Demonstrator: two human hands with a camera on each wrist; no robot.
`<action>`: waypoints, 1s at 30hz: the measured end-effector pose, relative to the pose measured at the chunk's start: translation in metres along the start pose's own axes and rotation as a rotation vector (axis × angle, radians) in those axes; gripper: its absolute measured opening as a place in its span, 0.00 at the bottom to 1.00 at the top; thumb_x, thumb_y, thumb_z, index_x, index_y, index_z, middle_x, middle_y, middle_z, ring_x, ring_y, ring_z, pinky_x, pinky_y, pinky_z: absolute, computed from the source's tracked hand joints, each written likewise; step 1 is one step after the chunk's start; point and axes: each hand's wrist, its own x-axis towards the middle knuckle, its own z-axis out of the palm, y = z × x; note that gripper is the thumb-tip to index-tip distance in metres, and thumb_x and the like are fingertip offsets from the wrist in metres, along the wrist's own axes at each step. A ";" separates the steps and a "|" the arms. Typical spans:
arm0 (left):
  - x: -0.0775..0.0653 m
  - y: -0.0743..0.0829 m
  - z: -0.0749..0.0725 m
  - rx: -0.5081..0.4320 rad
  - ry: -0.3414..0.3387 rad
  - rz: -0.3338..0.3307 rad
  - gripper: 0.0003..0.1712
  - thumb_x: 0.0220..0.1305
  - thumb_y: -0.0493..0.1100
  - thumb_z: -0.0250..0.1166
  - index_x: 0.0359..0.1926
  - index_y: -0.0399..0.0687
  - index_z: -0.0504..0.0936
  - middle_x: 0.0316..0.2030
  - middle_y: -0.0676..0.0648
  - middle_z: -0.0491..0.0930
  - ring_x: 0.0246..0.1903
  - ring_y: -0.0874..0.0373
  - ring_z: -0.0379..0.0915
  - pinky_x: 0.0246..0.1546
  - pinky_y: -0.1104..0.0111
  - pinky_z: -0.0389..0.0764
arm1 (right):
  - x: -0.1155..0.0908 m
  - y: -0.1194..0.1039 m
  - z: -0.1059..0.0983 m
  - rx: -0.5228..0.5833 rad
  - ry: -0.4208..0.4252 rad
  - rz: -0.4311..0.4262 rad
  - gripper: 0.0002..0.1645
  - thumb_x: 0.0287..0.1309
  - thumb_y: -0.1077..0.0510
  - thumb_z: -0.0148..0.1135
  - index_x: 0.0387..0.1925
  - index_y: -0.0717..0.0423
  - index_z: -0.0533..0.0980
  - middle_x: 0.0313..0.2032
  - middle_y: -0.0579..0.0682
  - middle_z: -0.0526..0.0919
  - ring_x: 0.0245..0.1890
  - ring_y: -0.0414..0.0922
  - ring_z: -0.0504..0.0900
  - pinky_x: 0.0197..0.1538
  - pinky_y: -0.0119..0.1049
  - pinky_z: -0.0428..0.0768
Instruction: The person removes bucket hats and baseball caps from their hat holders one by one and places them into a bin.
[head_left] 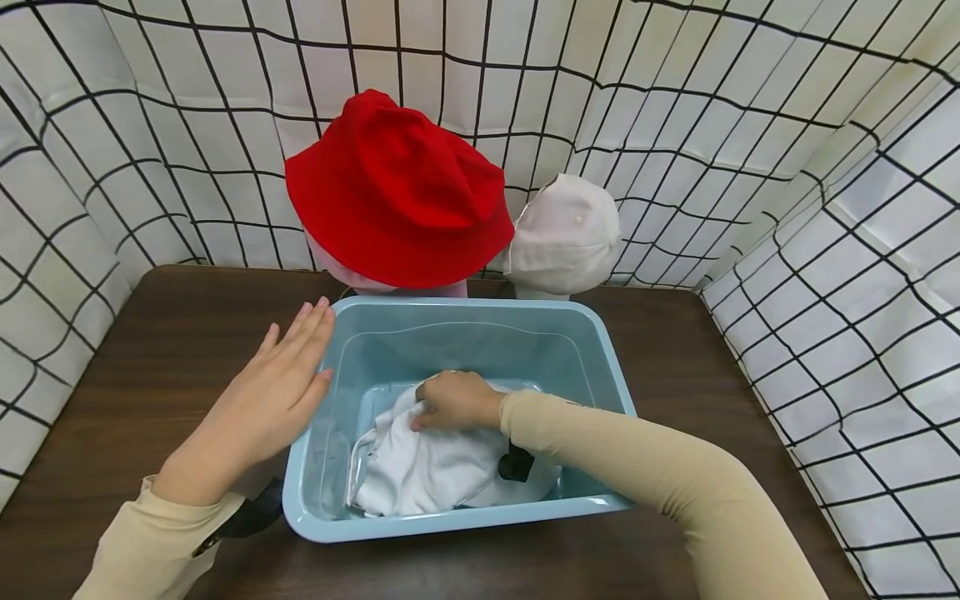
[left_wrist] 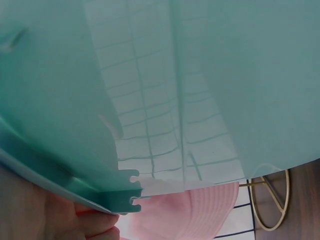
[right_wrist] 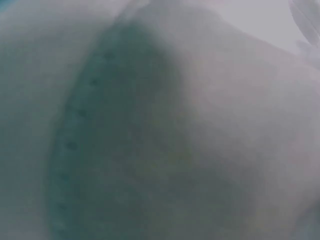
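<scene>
White cloth (head_left: 431, 475), crumpled in a blue tub (head_left: 465, 303) beneath the right hand (head_left: 459, 400), looks light, soft and limp, best gathered by folds nearest those fingers, whose closure I cannot tell; the left hand (head_left: 273, 400) lies straight-fingered alongside.

From where I'm standing, the white cloth (head_left: 450, 471) lies crumpled on the floor of the basin, soft folds bunched toward the middle, a thin loop curving along its left edge. The right hand (head_left: 457, 402) grips its upper part. The basin (head_left: 465, 350) is light blue plastic, glossy, roughly rectangular with rounded corners, sitting upright on the wooden table (head_left: 172, 333), the straight-fingered left hand (head_left: 277, 396) at its left rim
</scene>
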 end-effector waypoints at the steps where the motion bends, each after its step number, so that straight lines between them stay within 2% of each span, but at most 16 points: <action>1: 0.000 0.000 0.000 0.001 0.000 0.001 0.40 0.64 0.44 0.55 0.71 0.32 0.48 0.70 0.34 0.48 0.70 0.39 0.40 0.66 0.44 0.39 | 0.000 0.000 -0.002 -0.004 -0.006 -0.001 0.20 0.57 0.41 0.62 0.44 0.49 0.82 0.40 0.40 0.83 0.39 0.41 0.81 0.35 0.38 0.79; 7: 0.001 0.001 -0.003 0.016 0.004 0.001 0.40 0.64 0.44 0.54 0.71 0.32 0.49 0.70 0.34 0.49 0.70 0.39 0.41 0.66 0.44 0.41 | -0.002 -0.002 -0.019 -0.017 -0.028 -0.024 0.22 0.53 0.41 0.65 0.45 0.49 0.82 0.37 0.40 0.83 0.32 0.38 0.78 0.31 0.34 0.77; 12: 0.001 0.002 -0.004 0.015 -0.013 -0.007 0.40 0.65 0.44 0.54 0.71 0.32 0.48 0.70 0.34 0.48 0.70 0.39 0.40 0.66 0.44 0.41 | -0.008 -0.003 -0.032 -0.002 -0.041 -0.055 0.17 0.53 0.41 0.66 0.37 0.48 0.81 0.27 0.38 0.79 0.26 0.37 0.74 0.26 0.31 0.73; 22: 0.001 0.005 -0.006 0.026 -0.023 -0.017 0.39 0.65 0.43 0.53 0.70 0.30 0.50 0.70 0.33 0.49 0.70 0.39 0.41 0.66 0.44 0.43 | -0.018 -0.004 -0.050 -0.015 -0.001 -0.066 0.10 0.53 0.44 0.67 0.31 0.45 0.80 0.25 0.36 0.78 0.24 0.36 0.74 0.26 0.31 0.72; 30: 0.001 0.004 -0.005 0.023 -0.023 -0.019 0.39 0.65 0.44 0.53 0.70 0.30 0.50 0.70 0.33 0.49 0.70 0.39 0.41 0.66 0.44 0.42 | -0.030 -0.006 -0.064 0.036 0.034 -0.102 0.09 0.54 0.46 0.67 0.30 0.46 0.80 0.23 0.39 0.76 0.23 0.37 0.73 0.26 0.30 0.72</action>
